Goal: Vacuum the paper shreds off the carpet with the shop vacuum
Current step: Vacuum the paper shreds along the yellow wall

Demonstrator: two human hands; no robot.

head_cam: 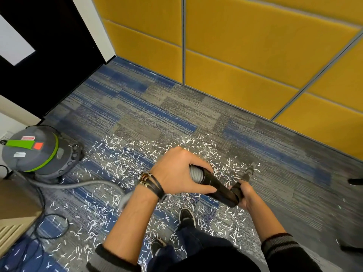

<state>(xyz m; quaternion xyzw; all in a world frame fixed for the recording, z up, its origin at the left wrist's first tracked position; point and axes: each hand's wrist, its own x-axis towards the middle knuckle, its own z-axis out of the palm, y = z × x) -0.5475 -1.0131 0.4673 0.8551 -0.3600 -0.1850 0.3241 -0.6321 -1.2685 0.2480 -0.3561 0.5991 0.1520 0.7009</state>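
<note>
Paper shreds (117, 160) lie thick on the carpet (176, 107) around the feet. Left hand (176, 173) grips the hose (195, 173) for slack, right hand (247, 195) grips the handle (218, 184), aiming the nozzle (249, 170) low; vacuum (37, 152) parked left

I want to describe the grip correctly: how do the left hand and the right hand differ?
The left hand holds the joint of the gray hose and the black handle; the right hand holds the handle's other end, where the wand begins. The left wrist wears bracelets; the right wrist is bare. Both grip with curled fingers.
</note>
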